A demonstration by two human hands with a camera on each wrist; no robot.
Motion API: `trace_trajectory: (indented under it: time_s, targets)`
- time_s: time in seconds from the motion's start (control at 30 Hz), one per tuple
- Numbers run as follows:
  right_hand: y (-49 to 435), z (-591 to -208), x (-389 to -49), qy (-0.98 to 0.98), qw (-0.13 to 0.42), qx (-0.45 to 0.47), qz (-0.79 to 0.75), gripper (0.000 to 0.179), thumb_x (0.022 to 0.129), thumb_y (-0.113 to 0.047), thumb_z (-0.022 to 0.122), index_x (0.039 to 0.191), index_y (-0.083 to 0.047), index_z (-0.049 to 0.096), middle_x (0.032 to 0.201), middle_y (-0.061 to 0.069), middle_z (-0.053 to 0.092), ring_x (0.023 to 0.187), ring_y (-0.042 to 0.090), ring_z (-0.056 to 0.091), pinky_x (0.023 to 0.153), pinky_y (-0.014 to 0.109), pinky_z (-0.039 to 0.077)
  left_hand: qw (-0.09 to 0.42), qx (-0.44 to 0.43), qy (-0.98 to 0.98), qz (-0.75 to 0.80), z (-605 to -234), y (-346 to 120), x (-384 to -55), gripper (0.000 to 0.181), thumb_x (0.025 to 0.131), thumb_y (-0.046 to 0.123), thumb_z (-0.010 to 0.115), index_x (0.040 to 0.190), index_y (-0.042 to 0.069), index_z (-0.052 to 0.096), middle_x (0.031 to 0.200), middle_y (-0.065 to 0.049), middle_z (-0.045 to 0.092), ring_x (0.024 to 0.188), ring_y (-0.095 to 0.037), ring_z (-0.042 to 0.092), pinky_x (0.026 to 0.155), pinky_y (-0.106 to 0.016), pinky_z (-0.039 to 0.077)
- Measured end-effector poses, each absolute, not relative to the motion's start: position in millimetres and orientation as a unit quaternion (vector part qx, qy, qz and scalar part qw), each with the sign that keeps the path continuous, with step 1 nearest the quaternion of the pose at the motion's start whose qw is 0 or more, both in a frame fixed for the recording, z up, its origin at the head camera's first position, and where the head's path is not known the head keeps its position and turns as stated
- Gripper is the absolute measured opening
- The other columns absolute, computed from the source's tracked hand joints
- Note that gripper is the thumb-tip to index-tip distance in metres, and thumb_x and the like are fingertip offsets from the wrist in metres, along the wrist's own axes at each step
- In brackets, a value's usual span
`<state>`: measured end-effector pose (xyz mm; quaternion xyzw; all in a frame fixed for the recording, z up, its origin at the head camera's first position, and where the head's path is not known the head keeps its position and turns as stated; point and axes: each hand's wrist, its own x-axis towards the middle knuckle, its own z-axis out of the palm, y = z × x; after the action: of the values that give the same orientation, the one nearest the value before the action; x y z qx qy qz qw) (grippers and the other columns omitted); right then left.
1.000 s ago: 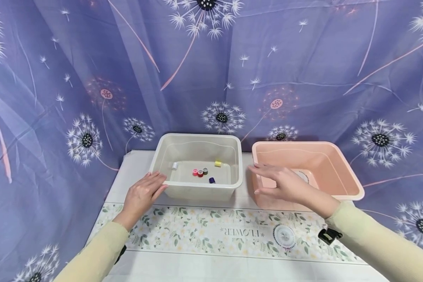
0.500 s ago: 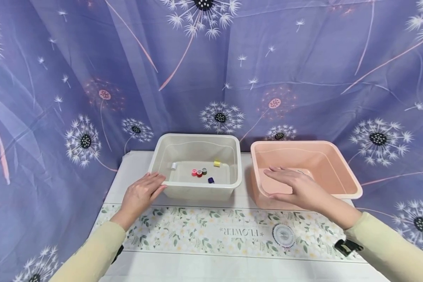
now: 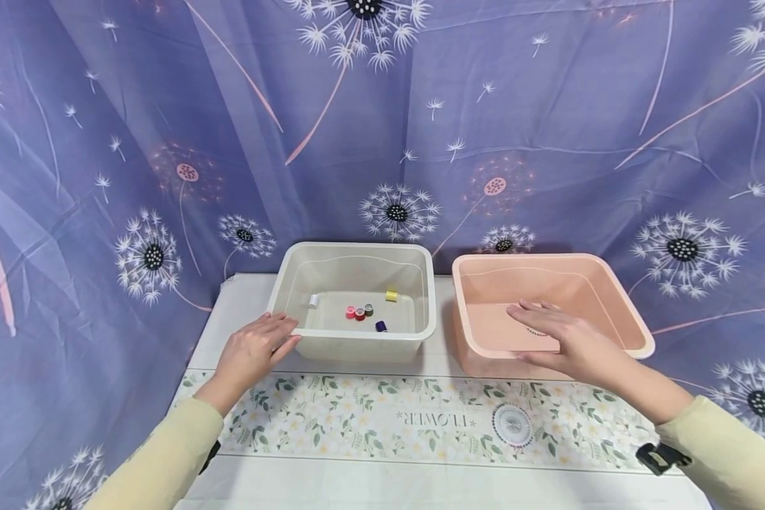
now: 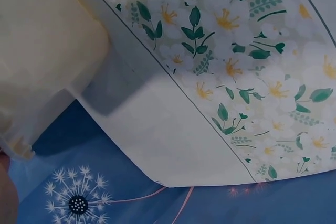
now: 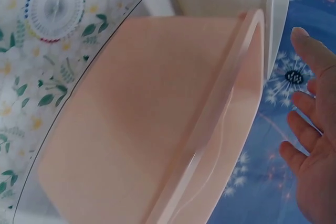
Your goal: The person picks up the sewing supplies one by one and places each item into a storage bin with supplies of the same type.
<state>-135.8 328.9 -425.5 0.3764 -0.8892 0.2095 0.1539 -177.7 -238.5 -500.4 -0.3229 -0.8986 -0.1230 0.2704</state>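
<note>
My left hand (image 3: 255,354) rests on the front left corner of a pale grey plastic bin (image 3: 357,334), fingers over the rim. Small thread spools lie on that bin's floor: a white one (image 3: 314,301), a yellow one (image 3: 392,295), a dark blue one (image 3: 381,326) and a pink, red and dark cluster. Over the front of a peach bin (image 3: 478,365) hovers my right hand (image 3: 574,343), fingers spread and holding nothing. Partly hidden behind it, a round pin wheel (image 3: 537,331) lies inside. The right wrist view shows the loose fingers beside the peach bin's rim (image 5: 199,140).
A second pin wheel (image 3: 513,425), ringed with coloured heads, lies on the floral table runner (image 3: 331,414) in front of the peach bin. Both bins stand side by side near the table's back edge, before a purple dandelion curtain (image 3: 331,191).
My right hand has moved right, away from the peach bin's left rim and across its front, staying loose throughout. The left hand has stayed at the grey bin's corner.
</note>
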Motion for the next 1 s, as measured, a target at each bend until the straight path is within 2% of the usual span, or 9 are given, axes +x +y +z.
trace_trajectory:
  time_s: [0.23,0.33,0.4,0.5,0.6,0.63,0.7,0.8,1.0]
  targets:
    - [343.4,-424.7,-129.4,-0.898,0.156,0.355,0.207,0.084,0.072,-0.019,0.098,0.148,-0.01,0.065,0.143,0.016,0.067,0.148,-0.001,0.036,0.124,0.011,0.025,0.259,-0.327,-0.902,-0.111,-494.2,-237.9,-177.4,0.082,0.113,0.062,0.027,0.115,0.0,0.081,0.109,-0.016,0.081,0.103,-0.036,0.078,0.099,-0.056,0.062]
    - [348.7,-423.8,-125.7,-0.906,0.148,0.341,0.201,0.084,0.072,-0.018,0.097,0.149,-0.011,0.064,0.142,0.017,0.068,0.148,0.014,0.048,0.124,0.011,0.023,0.252,-0.328,-0.904,-0.108,-492.0,-238.2,-177.3,0.081,0.113,0.062,0.028,0.116,0.0,0.081,0.11,-0.016,0.081,0.103,-0.036,0.078,0.099,-0.056,0.062]
    - [353.2,-424.2,-124.1,-0.909,0.149,0.337,0.197,0.085,0.072,-0.018,0.097,0.15,-0.011,0.063,0.141,0.019,0.068,0.139,0.03,0.06,0.124,0.011,0.022,0.248,-0.332,-0.903,-0.108,-490.7,-238.5,-177.4,0.069,0.114,0.057,0.041,0.117,0.0,0.08,0.111,-0.017,0.08,0.104,-0.037,0.077,0.099,-0.057,0.062]
    - [360.5,-425.6,-122.6,-0.909,0.156,0.335,0.192,0.088,0.071,-0.02,0.097,0.151,-0.009,0.061,0.14,0.024,0.067,0.105,0.035,0.076,0.125,0.011,0.02,0.245,-0.335,-0.903,-0.108,-489.2,-238.6,-177.4,0.044,0.105,0.041,0.07,0.119,-0.001,0.079,0.114,-0.018,0.079,0.107,-0.038,0.077,0.1,-0.057,0.061]
    - [367.1,-428.1,-122.1,-0.906,0.169,0.341,0.186,0.09,0.07,-0.022,0.097,0.15,-0.005,0.061,0.138,0.024,0.068,0.091,0.034,0.078,0.127,0.012,0.018,0.243,-0.333,-0.905,-0.106,-487.6,-238.5,-177.2,0.042,0.089,0.026,0.086,0.121,0.0,0.079,0.117,-0.019,0.079,0.109,-0.038,0.076,0.101,-0.057,0.061]
    - [369.3,-429.2,-121.8,-0.905,0.174,0.342,0.184,0.089,0.07,-0.022,0.097,0.15,-0.004,0.061,0.139,0.023,0.067,0.091,0.035,0.078,0.127,0.013,0.018,0.242,-0.332,-0.906,-0.105,-486.9,-238.3,-177.1,0.044,0.086,0.025,0.088,0.121,0.0,0.079,0.117,-0.018,0.079,0.109,-0.038,0.076,0.101,-0.057,0.061]
    - [373.9,-431.3,-121.1,-0.906,0.178,0.341,0.179,0.089,0.07,-0.024,0.097,0.149,-0.004,0.062,0.145,0.018,0.065,0.108,0.043,0.074,0.127,0.013,0.019,0.242,-0.328,-0.907,-0.104,-485.3,-238.1,-176.9,0.045,0.085,0.025,0.089,0.122,0.0,0.079,0.118,-0.018,0.079,0.109,-0.037,0.076,0.101,-0.057,0.06]
    - [381.5,-435.0,-119.3,-0.908,0.184,0.335,0.17,0.087,0.073,-0.03,0.095,0.15,-0.006,0.062,0.153,0.008,0.059,0.122,0.046,0.067,0.127,0.014,0.019,0.243,-0.323,-0.908,-0.107,-482.0,-237.2,-176.2,0.047,0.086,0.028,0.089,0.123,0.001,0.079,0.119,-0.017,0.079,0.109,-0.038,0.076,0.102,-0.057,0.06]
    - [394.2,-442.0,-115.8,-0.916,0.181,0.318,0.167,0.092,0.07,-0.029,0.096,0.152,-0.007,0.06,0.159,0.002,0.052,0.118,0.055,0.065,0.127,0.014,0.018,0.249,-0.311,-0.91,-0.118,-475.8,-234.4,-173.4,0.053,0.084,0.029,0.09,0.129,0.003,0.077,0.125,-0.017,0.077,0.113,-0.038,0.075,0.104,-0.058,0.059]
